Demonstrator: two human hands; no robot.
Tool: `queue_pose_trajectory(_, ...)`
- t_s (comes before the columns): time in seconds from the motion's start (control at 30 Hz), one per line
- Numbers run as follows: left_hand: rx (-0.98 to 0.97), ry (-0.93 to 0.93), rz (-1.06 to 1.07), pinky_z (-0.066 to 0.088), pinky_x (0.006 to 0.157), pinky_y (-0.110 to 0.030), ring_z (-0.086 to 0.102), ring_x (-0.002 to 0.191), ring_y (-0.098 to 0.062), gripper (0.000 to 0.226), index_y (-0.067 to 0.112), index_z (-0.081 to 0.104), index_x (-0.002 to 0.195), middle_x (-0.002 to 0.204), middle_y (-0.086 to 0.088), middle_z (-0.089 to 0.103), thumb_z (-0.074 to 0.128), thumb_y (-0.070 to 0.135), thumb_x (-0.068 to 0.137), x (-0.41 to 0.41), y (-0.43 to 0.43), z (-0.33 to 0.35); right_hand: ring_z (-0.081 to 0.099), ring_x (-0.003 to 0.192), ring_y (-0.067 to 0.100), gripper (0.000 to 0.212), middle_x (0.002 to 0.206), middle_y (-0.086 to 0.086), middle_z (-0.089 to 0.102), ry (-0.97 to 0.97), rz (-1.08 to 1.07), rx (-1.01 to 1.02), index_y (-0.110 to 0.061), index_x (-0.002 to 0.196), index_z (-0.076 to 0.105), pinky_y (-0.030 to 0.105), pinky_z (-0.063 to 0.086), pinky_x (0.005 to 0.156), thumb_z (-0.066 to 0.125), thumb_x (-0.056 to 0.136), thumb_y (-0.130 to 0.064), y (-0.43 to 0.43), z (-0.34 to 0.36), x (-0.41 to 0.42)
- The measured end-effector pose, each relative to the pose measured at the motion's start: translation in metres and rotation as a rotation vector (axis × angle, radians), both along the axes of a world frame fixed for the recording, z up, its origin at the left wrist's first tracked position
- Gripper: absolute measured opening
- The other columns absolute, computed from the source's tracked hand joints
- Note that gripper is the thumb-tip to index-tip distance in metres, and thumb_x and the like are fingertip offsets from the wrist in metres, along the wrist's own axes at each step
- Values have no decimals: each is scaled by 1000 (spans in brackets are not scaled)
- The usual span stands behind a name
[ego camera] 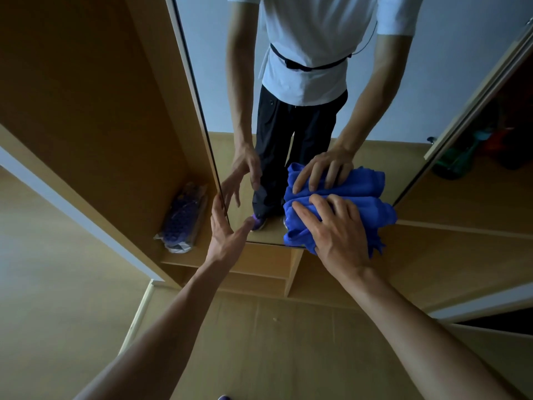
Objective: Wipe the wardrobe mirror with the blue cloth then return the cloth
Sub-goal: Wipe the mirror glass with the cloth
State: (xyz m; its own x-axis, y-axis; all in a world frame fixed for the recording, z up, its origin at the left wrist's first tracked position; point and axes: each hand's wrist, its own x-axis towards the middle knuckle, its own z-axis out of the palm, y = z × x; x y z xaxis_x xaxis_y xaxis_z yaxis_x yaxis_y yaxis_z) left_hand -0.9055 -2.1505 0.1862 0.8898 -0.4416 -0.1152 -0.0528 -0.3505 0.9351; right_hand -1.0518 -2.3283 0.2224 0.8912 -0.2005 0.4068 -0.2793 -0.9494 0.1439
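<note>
Spread right hand (338, 235) presses one cloth (375, 215) low on one mirror (208, 67). Open left hand (225, 236) touches the mirror's edge; wooden floor (259, 345) below.

Single wide-angle view from your head, looking forward and steeply down, close to the wardrobe mirror (207, 53) at twelve o'clock, with wooden floor (274, 356) at six o'clock.

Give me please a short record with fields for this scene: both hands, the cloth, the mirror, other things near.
mirror: wardrobe door, reflects the person
blue cloth: bunched, at the mirror's lower right corner
right hand: presses the blue cloth against the glass
left hand: rests on the mirror's left edge, fingers straight
shelf: left of the mirror, holds a plastic-wrapped bundle
</note>
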Motion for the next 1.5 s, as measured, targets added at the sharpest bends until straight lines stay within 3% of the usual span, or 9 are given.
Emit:
queue_pose_trajectory(0.27,-30,39,-36,24,123,-55,13,155,-18,107,34,0,161,170,0,9,65,48,78,2,4,4,53,116,33,71,132,8,57,180,-13,-40,-25,141,54,46,43,99,81,76,-16,-14,-33,-14)
queue_pose_trajectory(0.57,-34,57,1,24,123,-54,15,155,-21,108,33,-1,162,170,-3,11,64,46,77,-5,1,5,54,107,36,66,130,13,56,-32,-24,7,-23,137,57,50,43,98,66,74,-7,-19,3,-27)
queue_pose_trajectory(0.83,-80,52,0,24,122,-57,16,155,-21,107,31,1,162,170,-3,12,65,40,77,-8,-1,7,53,113,34,74,130,10,56,-180,-43,-21,-26,139,56,48,38,102,74,69,-11,-39,33,-40)
queue_pose_trajectory(1.07,-68,42,-3,24,122,-57,16,155,-20,108,32,0,161,170,-3,12,66,40,76,-5,-1,5,53,114,36,55,131,10,57,-77,-28,-83,-25,135,59,51,40,98,67,82,-11,-48,0,-44)
queue_pose_trajectory(1.3,-36,44,-5,26,121,-58,16,155,-19,106,41,1,159,170,1,13,67,44,76,-5,2,5,54,116,35,64,131,9,59,151,-71,-60,-27,132,62,51,42,98,83,73,-13,-52,-26,-55)
queue_pose_trajectory(1.5,-40,45,-6,25,122,-58,16,155,-21,107,38,0,160,170,-1,12,67,43,76,-7,0,6,54,109,34,61,128,9,57,41,-74,-19,-26,132,61,51,40,97,75,74,-12,-52,-3,-58)
